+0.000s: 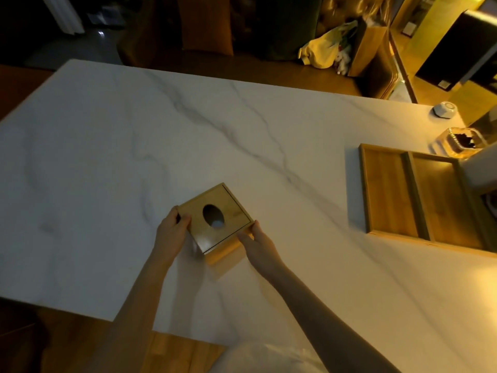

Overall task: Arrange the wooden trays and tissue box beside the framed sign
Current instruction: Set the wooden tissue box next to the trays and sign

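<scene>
A square wooden tissue box (228, 208) with an oval hole in its lid sits near the middle of the white marble table (134, 144). My left hand (172, 232) grips its left corner and my right hand (258, 240) grips its right corner. White tissue shows inside the hole. Two shallow wooden trays lie side by side at the right: the left tray (387, 195) and the right tray (441, 203), partly cut off by a pale object (481, 168) at the frame's right edge. I cannot make out a framed sign for certain.
A glass container (460, 142) with dark contents stands behind the trays. A small white faceted object (445, 109) sits near the far right corner. Beyond the table are a dark sofa and a yellow bag (325, 52). A wooden chair seat (183, 354) shows at the near edge.
</scene>
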The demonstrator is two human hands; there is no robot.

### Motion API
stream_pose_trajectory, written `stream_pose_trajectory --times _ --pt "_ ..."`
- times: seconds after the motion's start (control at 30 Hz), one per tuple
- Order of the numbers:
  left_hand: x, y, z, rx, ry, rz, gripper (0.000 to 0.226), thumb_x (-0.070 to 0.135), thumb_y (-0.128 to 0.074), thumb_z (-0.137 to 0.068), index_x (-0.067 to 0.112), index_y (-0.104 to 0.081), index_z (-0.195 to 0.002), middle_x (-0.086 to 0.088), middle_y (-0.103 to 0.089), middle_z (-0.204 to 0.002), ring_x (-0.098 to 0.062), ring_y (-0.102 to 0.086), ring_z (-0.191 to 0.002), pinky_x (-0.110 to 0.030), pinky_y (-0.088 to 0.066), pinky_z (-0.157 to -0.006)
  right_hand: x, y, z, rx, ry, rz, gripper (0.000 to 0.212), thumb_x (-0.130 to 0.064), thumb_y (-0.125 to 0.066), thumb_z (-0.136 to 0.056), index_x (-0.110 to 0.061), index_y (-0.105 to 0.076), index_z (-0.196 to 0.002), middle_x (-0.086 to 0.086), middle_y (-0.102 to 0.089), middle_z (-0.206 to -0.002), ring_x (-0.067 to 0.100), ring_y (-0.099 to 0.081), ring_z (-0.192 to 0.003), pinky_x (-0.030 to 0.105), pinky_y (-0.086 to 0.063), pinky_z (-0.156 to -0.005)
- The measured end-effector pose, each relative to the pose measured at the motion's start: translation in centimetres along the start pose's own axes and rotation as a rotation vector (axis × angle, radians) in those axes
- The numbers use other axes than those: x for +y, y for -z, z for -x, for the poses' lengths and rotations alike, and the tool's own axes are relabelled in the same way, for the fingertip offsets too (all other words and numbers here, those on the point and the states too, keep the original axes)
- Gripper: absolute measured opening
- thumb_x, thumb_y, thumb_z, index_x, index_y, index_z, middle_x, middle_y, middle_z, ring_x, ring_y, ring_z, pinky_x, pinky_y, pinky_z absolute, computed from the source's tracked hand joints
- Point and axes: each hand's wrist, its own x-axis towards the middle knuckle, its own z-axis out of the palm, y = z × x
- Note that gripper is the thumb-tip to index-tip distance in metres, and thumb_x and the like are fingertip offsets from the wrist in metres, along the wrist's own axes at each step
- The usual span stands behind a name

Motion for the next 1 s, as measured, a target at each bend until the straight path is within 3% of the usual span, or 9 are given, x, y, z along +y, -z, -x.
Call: stream_pose_trajectory --times 0.17,0.4,0.47,0.6,0.9,1.0 --pt "2.3 -2.8 0.6 -0.001 -0.125 -0.124 0.019 0.018 -0.047 -0.089 0.005 -0.058 -0.097 -0.011 -0.060 -0.086 -0.023 -0.053 -0.079 -0.029 -0.041 -0.064 0.4 3.7 0.5 0.139 0.052 -0.006 0.044 -0.038 -0.044 -0.091 -0.013 -0.043 -0.127 0.003 -0.055 -0.120 0.023 -0.050 -0.111 0.029 -0.036 -0.082" --pt "6.4 -9.7 2.6 -0.108 -0.341 -0.230 0.018 0.019 -0.045 -0.090 0.002 -0.053 -0.090 -0.003 -0.053 -0.067 -0.016 -0.049 -0.062 -0.019 -0.038 -0.054 3.2 10.7 3.2 0.391 0.131 -0.067 0.033 -0.037 -0.050 -0.089 -0.021 -0.055 -0.118 -0.004 -0.065 -0.103 0.009 -0.058 -0.091 0.021 -0.044 -0.071" --pt "7.4 -12.3 3.6 -0.144 -0.376 -0.226 0.016 0.018 -0.045 -0.091 0.003 -0.052 -0.088 0.002 -0.051 -0.063 -0.011 -0.048 -0.058 -0.009 -0.038 -0.049 4.4 12.8 4.4 0.450 0.142 -0.087 0.034 -0.036 -0.050 -0.090 -0.023 -0.054 -0.120 -0.008 -0.064 -0.104 0.004 -0.057 -0.091 0.017 -0.042 -0.070" --pt "9.4 -17.7 5.9 -0.218 -0.443 -0.235 0.017 0.019 -0.045 -0.091 0.003 -0.050 -0.088 0.008 -0.049 -0.061 -0.005 -0.047 -0.055 -0.001 -0.035 -0.044 6.8 17.2 7.3 0.563 0.130 -0.127 0.034 -0.035 -0.050 -0.090 -0.020 -0.055 -0.120 -0.004 -0.064 -0.099 0.009 -0.055 -0.088 0.016 -0.040 -0.068" --pt "12.8 -30.3 12.6 -0.383 -0.525 -0.224 0.018 0.019 -0.046 -0.091 0.002 -0.050 -0.088 0.005 -0.048 -0.061 -0.008 -0.047 -0.053 -0.004 -0.037 -0.044 13.5 27.5 13.4 0.762 -0.018 -0.194 0.043 -0.036 -0.046 -0.091 -0.012 -0.048 -0.128 0.015 -0.060 -0.119 0.032 -0.053 -0.109 0.040 -0.040 -0.086" --pt "13.4 -34.1 14.9 -0.454 -0.524 -0.206 0.017 0.018 -0.047 -0.090 0.003 -0.050 -0.082 -0.001 -0.050 -0.063 -0.011 -0.047 -0.055 -0.006 -0.036 -0.046 15.6 30.2 15.4 0.812 -0.008 -0.243 0.038 -0.032 -0.046 -0.091 -0.012 -0.052 -0.123 0.013 -0.061 -0.115 0.030 -0.053 -0.108 0.044 -0.041 -0.090"
